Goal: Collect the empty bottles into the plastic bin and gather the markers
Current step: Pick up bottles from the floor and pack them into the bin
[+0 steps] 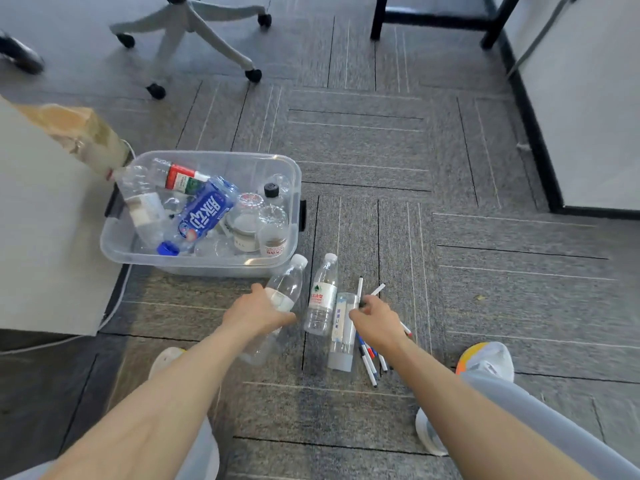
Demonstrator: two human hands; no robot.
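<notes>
A clear plastic bin (114, 244) on the carpet holds several empty bottles, among them a blue-labelled one (204, 213). In front of it three clear bottles lie on the floor. My left hand (254, 311) is wrapped around the left bottle (289, 282), which has a white cap. A green-and-red labelled bottle (322, 299) lies in the middle, and a capless bottle (341, 327) lies to its right. My right hand (375, 322) rests over several white markers (369, 362), fingers pinched on a marker (360, 285); part of the marker pile is hidden under it.
A white cabinet side (45, 237) and a paper bag (79, 133) stand left of the bin. An office chair base (194, 32) is behind it, black table legs (379, 15) at the back right, a white wall (588, 98) at right. My shoes (485, 362) flank the pile.
</notes>
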